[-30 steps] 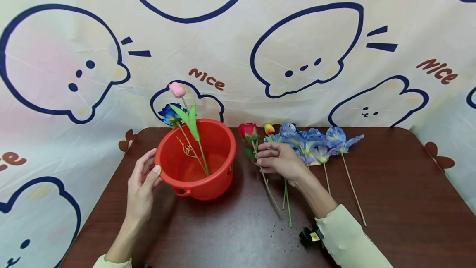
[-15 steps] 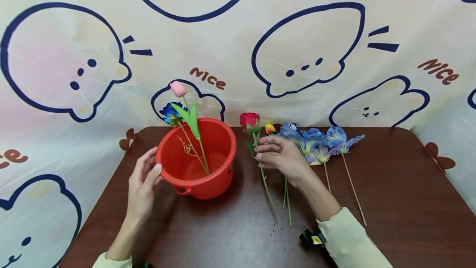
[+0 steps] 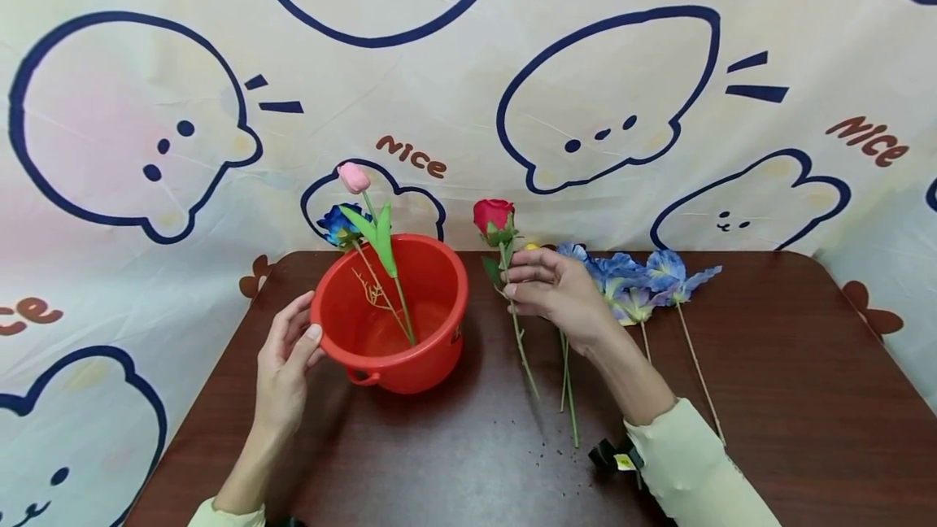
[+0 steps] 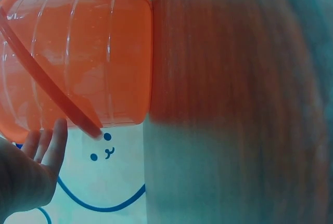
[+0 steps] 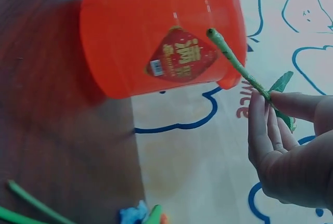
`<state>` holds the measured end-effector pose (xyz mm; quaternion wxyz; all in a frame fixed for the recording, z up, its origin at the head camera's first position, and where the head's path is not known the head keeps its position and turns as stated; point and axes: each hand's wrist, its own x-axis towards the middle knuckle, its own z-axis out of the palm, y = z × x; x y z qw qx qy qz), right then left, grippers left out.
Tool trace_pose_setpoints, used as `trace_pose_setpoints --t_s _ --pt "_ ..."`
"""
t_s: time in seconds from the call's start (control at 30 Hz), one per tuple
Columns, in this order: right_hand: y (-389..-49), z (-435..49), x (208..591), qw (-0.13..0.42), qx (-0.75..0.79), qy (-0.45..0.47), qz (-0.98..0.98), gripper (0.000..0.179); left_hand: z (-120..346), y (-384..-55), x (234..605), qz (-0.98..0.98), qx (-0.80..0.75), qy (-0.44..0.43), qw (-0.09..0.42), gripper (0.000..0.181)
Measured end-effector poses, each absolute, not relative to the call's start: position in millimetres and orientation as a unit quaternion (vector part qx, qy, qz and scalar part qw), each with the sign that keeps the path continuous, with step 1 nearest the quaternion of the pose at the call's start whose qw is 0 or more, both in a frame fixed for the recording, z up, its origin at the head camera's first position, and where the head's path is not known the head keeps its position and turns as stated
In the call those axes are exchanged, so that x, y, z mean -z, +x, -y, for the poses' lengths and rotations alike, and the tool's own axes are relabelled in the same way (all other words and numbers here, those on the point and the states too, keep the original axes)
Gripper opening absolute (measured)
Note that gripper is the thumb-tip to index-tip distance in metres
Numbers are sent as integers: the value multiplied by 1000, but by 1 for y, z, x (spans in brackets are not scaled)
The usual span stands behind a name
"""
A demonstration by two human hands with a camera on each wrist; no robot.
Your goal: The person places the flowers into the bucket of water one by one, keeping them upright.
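A red plastic bucket [image 3: 432, 360] stands on the table, left of centre. Inside it lean a pink tulip [image 3: 355, 178] and a blue rose [image 3: 341, 224], both artificial. My left hand [image 3: 284, 372] rests against the bucket's left side, thumb tip at the rim; its straight fingers [image 4: 54, 148] lie by the outer wall near the bucket's handle [image 4: 49, 86]. Between thumb and fingertips my right hand [image 3: 564, 299] pinches the stem of a red rose [image 3: 494, 218], held upright right of the bucket. The stem's cut end [image 5: 210, 33] overlaps the bucket in the right wrist view.
Several blue-purple flowers [image 3: 622, 271] lie at the table's back right, stems toward me. Partly behind my right hand lies a yellow flower [image 3: 531, 246]. Green stems [image 3: 571, 397] stick out below that hand. A printed cloth [image 3: 468, 96] hangs behind the table [image 3: 410, 462].
The red rose has risen and become more upright in my right hand, which has moved up slightly. My left hand stays at the bucket.
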<state>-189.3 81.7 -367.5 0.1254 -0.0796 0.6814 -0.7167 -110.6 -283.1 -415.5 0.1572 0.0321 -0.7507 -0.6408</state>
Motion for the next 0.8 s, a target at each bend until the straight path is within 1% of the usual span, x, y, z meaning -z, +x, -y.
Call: trace_pose_setpoints --t_s 0.23,0.8 --pt "-196 -76 344 115 697 -88 -702 47 282 -111 415 752 639 32 160 51" --pt "-204 -53 308 108 695 -105 -704 47 282 -112 416 750 640 31 163 49"
